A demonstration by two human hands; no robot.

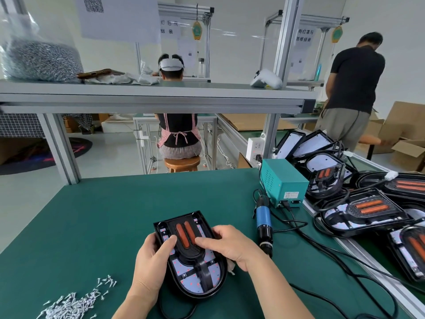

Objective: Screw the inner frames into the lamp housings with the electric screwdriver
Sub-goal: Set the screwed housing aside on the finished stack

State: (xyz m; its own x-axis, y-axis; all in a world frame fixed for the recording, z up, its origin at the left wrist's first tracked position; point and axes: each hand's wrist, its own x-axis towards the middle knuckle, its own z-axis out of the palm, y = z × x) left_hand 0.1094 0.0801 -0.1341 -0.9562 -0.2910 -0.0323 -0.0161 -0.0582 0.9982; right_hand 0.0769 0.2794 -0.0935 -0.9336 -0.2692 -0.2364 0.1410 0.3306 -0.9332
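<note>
Left grip [151,256] and right grip [230,245] curl round the lamp housing [221,273] on the near bench [103,215], thumbs pressing its inner frame [190,250]; should it sit skewed, screws [76,305] from the electric screwdriver [264,221], lying right, could cross-thread.

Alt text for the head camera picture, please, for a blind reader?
The left hand and right hand hold a black lamp housing on a green table. An electric screwdriver lies to its right, loose screws at lower left.
</note>
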